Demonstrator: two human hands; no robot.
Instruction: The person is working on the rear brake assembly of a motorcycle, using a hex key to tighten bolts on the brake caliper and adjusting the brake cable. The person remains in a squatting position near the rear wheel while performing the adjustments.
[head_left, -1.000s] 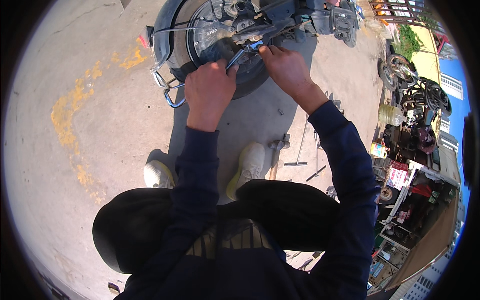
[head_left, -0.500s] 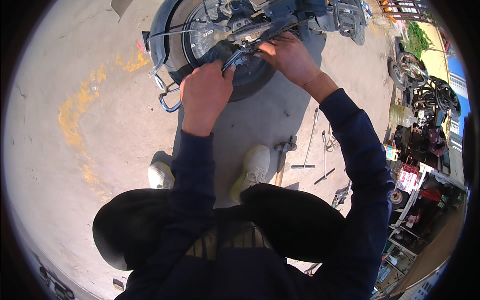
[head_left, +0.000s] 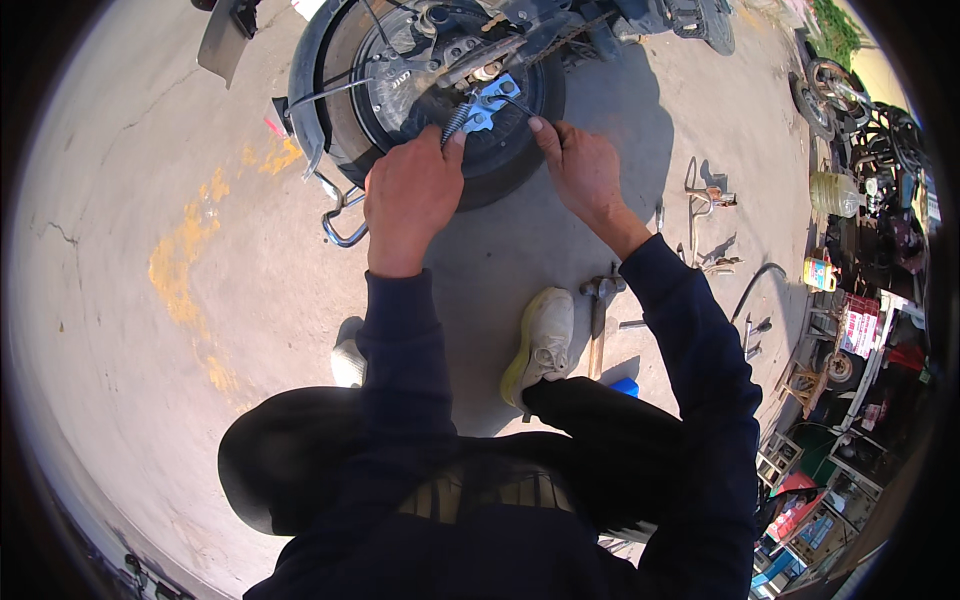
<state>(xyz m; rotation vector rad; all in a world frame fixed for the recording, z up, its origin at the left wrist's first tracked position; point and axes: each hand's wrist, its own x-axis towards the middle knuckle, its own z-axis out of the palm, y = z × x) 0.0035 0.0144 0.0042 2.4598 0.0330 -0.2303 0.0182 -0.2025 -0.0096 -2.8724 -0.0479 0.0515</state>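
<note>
Up against the wheel (head_left: 345,110) of a motorcycle or scooter, my left hand (head_left: 415,195) is closed, pinching the lower end of a coil spring (head_left: 456,122). The spring's upper end meets a shiny metal bracket (head_left: 488,105) beside the hub. My right hand (head_left: 585,175) is closed too, thumb and forefinger pinching the end of a thin dark bent rod (head_left: 515,103). That rod's other end reaches the bracket; whether it is a tool or a part I cannot tell. Above lie the hub cover (head_left: 400,90) and a chain (head_left: 575,38).
A hammer (head_left: 598,325) lies on the concrete right of my shoe (head_left: 548,330). Metal tools or parts (head_left: 705,200) are scattered farther right. A bent chrome tube (head_left: 345,235) juts out below the wheel at left. Parked motorcycles (head_left: 835,100) and a cluttered shelf line the right side.
My right hand has drawn down and away from the hub, uncovering the bracket, and now grips the rod's end. The left hand stays at the spring. The view has shifted somewhat.
</note>
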